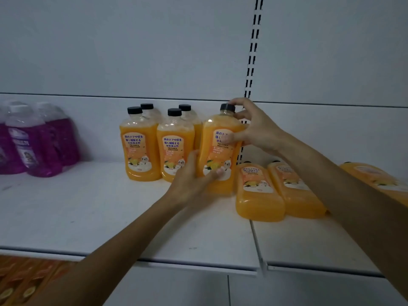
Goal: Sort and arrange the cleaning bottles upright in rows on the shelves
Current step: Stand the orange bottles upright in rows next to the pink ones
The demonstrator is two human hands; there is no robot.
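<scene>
The left hand (194,175) curls its fingers round the base of an orange bottle (210,149) and the right hand (254,131) grips its shoulder, likely steadying it upright on the shelf (88,206) beside the standing bottles (139,149), left of the lying bottles (258,193).

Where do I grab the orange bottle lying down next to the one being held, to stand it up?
Probably best to grip the lying bottle by its wide bottom end, coming from the front of the shelf. That end faces you and is free; its top points to the back wall, the held bottle crowds its left, and another lying bottle sits close on its right.
</scene>
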